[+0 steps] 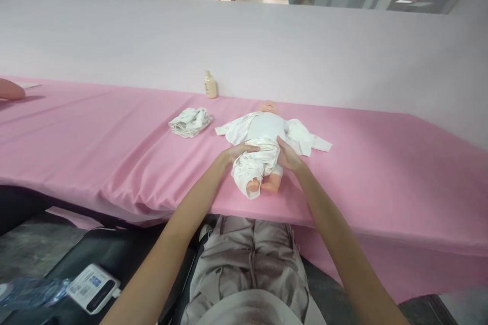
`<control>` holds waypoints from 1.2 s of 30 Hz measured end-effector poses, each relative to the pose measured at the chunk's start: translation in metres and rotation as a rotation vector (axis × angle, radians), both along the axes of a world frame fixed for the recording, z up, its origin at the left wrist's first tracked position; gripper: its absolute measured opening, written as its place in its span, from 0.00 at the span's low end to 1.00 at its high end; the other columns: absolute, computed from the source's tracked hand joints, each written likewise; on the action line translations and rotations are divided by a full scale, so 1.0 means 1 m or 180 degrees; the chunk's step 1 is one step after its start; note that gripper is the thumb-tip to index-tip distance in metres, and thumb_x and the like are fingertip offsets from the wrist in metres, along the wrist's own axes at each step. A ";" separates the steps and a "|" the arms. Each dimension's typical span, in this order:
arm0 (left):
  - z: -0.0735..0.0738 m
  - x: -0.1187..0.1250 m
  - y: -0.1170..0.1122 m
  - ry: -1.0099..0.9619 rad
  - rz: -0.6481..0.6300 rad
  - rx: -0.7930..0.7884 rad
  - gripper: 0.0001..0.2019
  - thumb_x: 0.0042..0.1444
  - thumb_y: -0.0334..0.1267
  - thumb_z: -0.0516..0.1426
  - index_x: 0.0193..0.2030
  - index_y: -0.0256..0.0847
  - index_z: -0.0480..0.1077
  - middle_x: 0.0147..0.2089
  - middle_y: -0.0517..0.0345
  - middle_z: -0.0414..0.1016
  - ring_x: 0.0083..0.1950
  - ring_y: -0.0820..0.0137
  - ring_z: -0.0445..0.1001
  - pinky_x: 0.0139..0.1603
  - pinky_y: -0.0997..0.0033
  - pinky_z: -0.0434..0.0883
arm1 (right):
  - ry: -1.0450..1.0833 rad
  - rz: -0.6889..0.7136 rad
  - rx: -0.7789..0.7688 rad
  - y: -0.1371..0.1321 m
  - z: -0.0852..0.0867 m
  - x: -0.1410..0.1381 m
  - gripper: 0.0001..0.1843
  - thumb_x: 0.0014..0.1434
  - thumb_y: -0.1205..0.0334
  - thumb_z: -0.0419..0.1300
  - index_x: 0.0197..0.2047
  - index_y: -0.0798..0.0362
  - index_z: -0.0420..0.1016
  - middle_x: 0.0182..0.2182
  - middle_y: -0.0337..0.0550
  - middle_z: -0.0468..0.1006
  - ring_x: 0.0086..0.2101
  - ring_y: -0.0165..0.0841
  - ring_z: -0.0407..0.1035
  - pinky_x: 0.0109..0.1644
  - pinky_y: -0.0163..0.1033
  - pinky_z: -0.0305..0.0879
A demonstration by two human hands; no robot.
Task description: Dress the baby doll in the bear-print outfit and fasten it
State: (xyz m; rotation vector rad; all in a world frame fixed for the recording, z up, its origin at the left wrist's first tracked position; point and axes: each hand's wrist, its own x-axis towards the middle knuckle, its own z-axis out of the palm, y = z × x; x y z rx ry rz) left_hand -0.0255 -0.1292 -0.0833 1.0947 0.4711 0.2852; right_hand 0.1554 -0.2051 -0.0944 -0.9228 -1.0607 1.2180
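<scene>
A baby doll [269, 107] lies on its back on the pink-covered table, head toward the wall. It has a white bodysuit [269, 126] on its torso, with an opened white jacket [300, 134] spread out at both sides. White baby pants [259, 155] are bunched over its hips and one leg; a bare foot [253, 186] shows at the left leg opening, while the other lower leg [272, 183] lies outside. My left hand [241, 151] grips the pants at the left hip. At the right hip, my right hand [288, 156] closes on the pants' edge, its fingertips partly hidden.
Folded patterned cloth [190, 122] lies left of the doll. A pump bottle [210, 85] stands against the wall. The pink tablecloth [114, 147] hangs over the front edge. Below left, a white device [93, 288] and a plastic bottle [34, 292] rest on a black seat.
</scene>
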 end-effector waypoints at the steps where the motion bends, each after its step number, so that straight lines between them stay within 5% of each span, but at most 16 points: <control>1: -0.001 0.000 0.000 0.0045 0.0025 -0.0106 0.18 0.47 0.32 0.62 0.45 0.29 0.71 0.35 0.46 0.80 0.36 0.62 0.79 0.42 0.65 0.73 | -0.0043 -0.0392 0.0102 0.003 -0.003 0.002 0.13 0.53 0.54 0.53 0.40 0.51 0.67 0.29 0.39 0.74 0.35 0.34 0.71 0.42 0.42 0.69; 5: -0.006 0.000 0.003 0.0062 0.0106 -0.0475 0.15 0.52 0.34 0.58 0.46 0.28 0.70 0.36 0.46 0.80 0.38 0.62 0.79 0.44 0.64 0.73 | -0.1077 -0.1551 0.0795 0.010 -0.014 0.017 0.17 0.48 0.67 0.49 0.44 0.50 0.64 0.31 0.38 0.69 0.32 0.31 0.68 0.34 0.38 0.68; 11: -0.005 0.003 0.002 -0.0145 0.0282 -0.0697 0.16 0.58 0.35 0.51 0.49 0.26 0.69 0.36 0.45 0.80 0.38 0.63 0.79 0.50 0.65 0.71 | -0.3643 -0.1729 0.2055 0.003 -0.019 0.021 0.22 0.46 0.77 0.43 0.41 0.54 0.69 0.38 0.48 0.71 0.41 0.36 0.66 0.44 0.42 0.66; 16: -0.004 0.002 0.002 -0.0170 0.0277 -0.0802 0.15 0.57 0.35 0.52 0.47 0.26 0.70 0.34 0.45 0.80 0.37 0.63 0.79 0.51 0.65 0.70 | -0.4680 -0.1947 0.1836 -0.002 -0.019 0.033 0.22 0.48 0.79 0.45 0.40 0.55 0.72 0.39 0.49 0.74 0.42 0.38 0.66 0.45 0.41 0.64; 21: -0.004 0.003 0.003 -0.0277 0.0275 -0.0802 0.13 0.55 0.35 0.54 0.44 0.28 0.72 0.33 0.46 0.80 0.36 0.62 0.79 0.47 0.66 0.72 | -0.5302 -0.1805 0.1393 -0.005 -0.024 0.042 0.26 0.55 0.73 0.49 0.57 0.57 0.65 0.55 0.58 0.66 0.51 0.45 0.62 0.51 0.48 0.61; 26: -0.007 0.003 0.006 -0.0247 0.0234 -0.0762 0.15 0.54 0.39 0.56 0.43 0.29 0.72 0.34 0.46 0.80 0.40 0.60 0.79 0.50 0.63 0.71 | -0.5167 -0.1599 0.1668 -0.005 -0.026 0.038 0.29 0.56 0.63 0.54 0.61 0.57 0.62 0.58 0.61 0.62 0.56 0.50 0.58 0.57 0.56 0.57; 31: -0.010 0.001 0.009 -0.0309 0.0256 -0.0562 0.17 0.50 0.43 0.59 0.42 0.32 0.72 0.38 0.46 0.79 0.43 0.58 0.78 0.49 0.61 0.72 | -0.4142 -0.1463 0.2097 -0.008 -0.025 0.026 0.27 0.53 0.54 0.57 0.55 0.56 0.68 0.52 0.58 0.71 0.52 0.48 0.65 0.59 0.52 0.58; 36: 0.005 -0.001 0.004 -0.0075 0.0574 0.0936 0.22 0.36 0.33 0.67 0.42 0.34 0.72 0.38 0.51 0.78 0.40 0.63 0.76 0.43 0.68 0.72 | -0.2840 -0.2358 0.1831 -0.010 -0.025 0.011 0.35 0.44 0.48 0.64 0.55 0.53 0.64 0.46 0.54 0.74 0.48 0.46 0.68 0.56 0.49 0.62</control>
